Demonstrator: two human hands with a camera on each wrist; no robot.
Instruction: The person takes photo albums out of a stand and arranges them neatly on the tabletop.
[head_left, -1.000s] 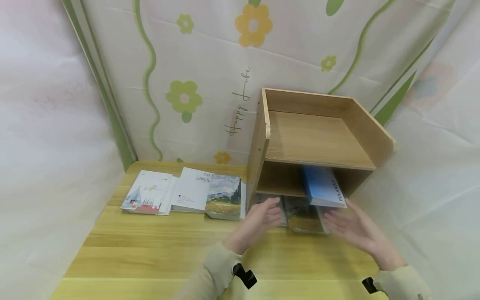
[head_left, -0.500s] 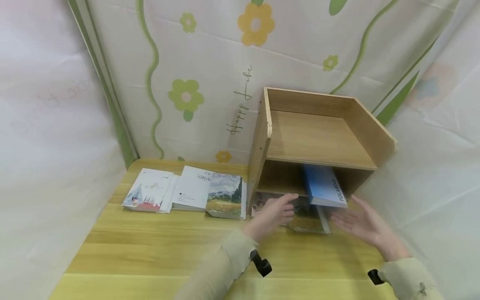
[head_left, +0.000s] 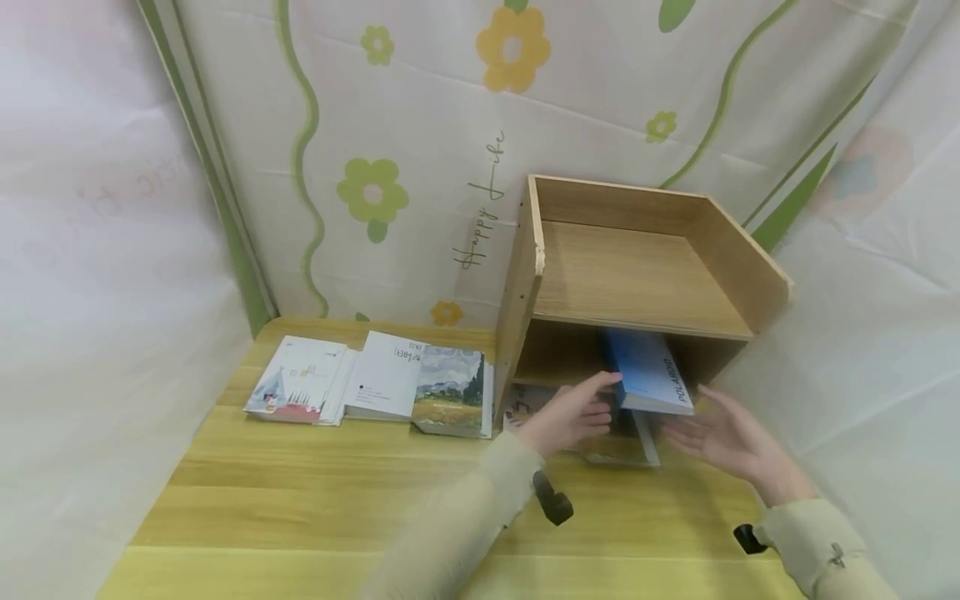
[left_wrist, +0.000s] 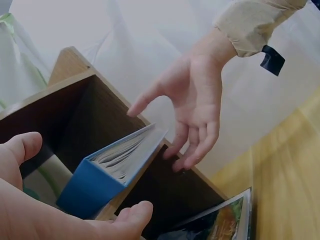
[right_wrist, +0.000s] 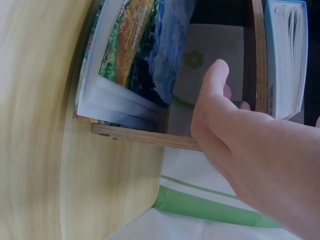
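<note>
A blue photo album [head_left: 648,375] marked POLAROID lies on the middle level of a wooden shelf unit [head_left: 615,271], its front end jutting out over the edge. My left hand [head_left: 566,419] is at its left front corner; in the left wrist view, the thumb and fingers are spread about the blue spine [left_wrist: 90,187], and contact is unclear. Beside the right front corner, my right hand [head_left: 723,442] has its palm turned inward and fingers extended, with a gap to the album in the left wrist view. A painted-cover photo album [right_wrist: 155,50] sits in the bottom compartment below.
Left of the shelf unit, a white booklet [head_left: 300,375], a white book [head_left: 384,379] and a landscape-cover album [head_left: 447,392] lie on the wooden table [head_left: 300,500]. Another light-covered item [head_left: 525,404] is in the bottom compartment's left part. A flowered curtain [head_left: 420,108] hangs behind.
My left hand has moved right and slightly up, from the front of the bottom compartment to the blue album's left corner. The right hand has shifted slightly right; the album stays in place.
</note>
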